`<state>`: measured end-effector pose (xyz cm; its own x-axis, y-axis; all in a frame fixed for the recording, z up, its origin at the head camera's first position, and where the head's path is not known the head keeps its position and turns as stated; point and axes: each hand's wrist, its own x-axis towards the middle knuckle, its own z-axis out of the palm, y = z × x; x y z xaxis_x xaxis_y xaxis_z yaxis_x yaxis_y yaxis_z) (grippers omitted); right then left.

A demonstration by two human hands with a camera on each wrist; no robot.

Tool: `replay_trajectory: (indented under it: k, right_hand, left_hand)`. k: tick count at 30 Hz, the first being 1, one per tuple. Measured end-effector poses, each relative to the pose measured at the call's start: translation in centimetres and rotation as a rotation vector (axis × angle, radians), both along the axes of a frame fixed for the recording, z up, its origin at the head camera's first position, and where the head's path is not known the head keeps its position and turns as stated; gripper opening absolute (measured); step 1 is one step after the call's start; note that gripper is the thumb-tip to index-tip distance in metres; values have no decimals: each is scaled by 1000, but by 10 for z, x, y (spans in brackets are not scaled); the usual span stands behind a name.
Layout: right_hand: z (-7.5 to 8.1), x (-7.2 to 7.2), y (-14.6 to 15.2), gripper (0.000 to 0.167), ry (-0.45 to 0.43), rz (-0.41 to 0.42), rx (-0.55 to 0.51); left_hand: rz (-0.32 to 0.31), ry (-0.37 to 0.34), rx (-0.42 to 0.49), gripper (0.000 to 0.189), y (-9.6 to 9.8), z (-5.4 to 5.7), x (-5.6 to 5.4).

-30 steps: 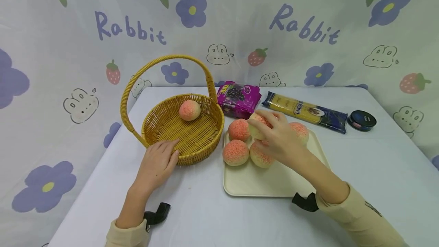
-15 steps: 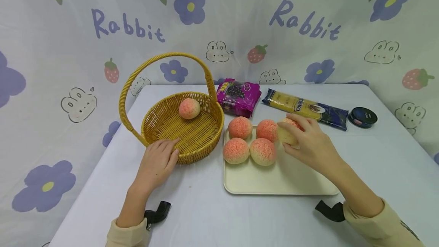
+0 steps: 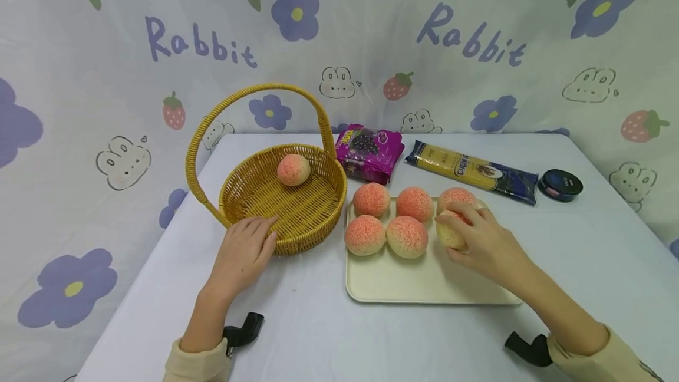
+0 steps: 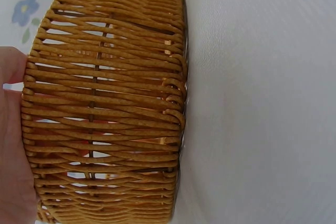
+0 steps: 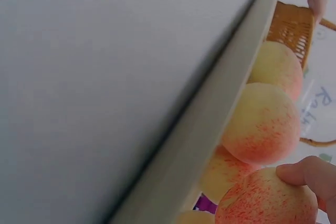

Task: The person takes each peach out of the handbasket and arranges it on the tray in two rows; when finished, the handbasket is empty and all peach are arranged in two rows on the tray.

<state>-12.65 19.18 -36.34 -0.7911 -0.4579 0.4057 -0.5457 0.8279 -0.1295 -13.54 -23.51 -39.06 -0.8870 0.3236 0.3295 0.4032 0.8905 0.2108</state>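
Note:
My right hand (image 3: 485, 243) holds a pink-and-cream peach (image 3: 450, 233) low over the right part of the cream tray (image 3: 403, 285); whether its underside touches the tray I cannot tell. In the right wrist view the thumb presses on this peach (image 5: 268, 200). Several more peaches (image 3: 406, 237) sit on the tray in two rows, one (image 3: 457, 196) just behind the held one. On the left, my left hand (image 3: 241, 258) grips the near rim of a yellow wicker basket (image 3: 307, 243), its fingers over the edge. One peach (image 3: 293, 170) lies inside the basket, towards the back.
Behind the tray lie a purple packet (image 3: 369, 152) with a dark fruit picture and a long yellow-and-blue pasta packet (image 3: 472, 171). A round dark tin (image 3: 560, 185) is at the right. The basket's tall handle (image 3: 270, 86) arches above it. A printed cloth hangs behind the table.
My right hand has carried its peach rightwards from above the tray's back middle, then nearer to me, in front of the back-right peach. The left hand has stayed on the basket.

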Motion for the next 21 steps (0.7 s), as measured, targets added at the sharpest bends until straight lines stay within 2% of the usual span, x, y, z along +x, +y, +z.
replay_trajectory:
  k: [5,9,17,21]
  right_hand:
    - [-11,-1,-1,50,-9,40,16]
    - [-15,-2,-4,50,-63,48,11]
    - [-12,-1,-3,49,-78,45,-32]
    - [-10,0,-3,53,-155,15,-20]
  left_hand:
    - [-9,3,0,40,1,0,1]
    - [-13,6,2,38,1,0,1]
    - [-8,3,7,39,1,1,1]
    - [-1,-2,4,40,1,1,2]
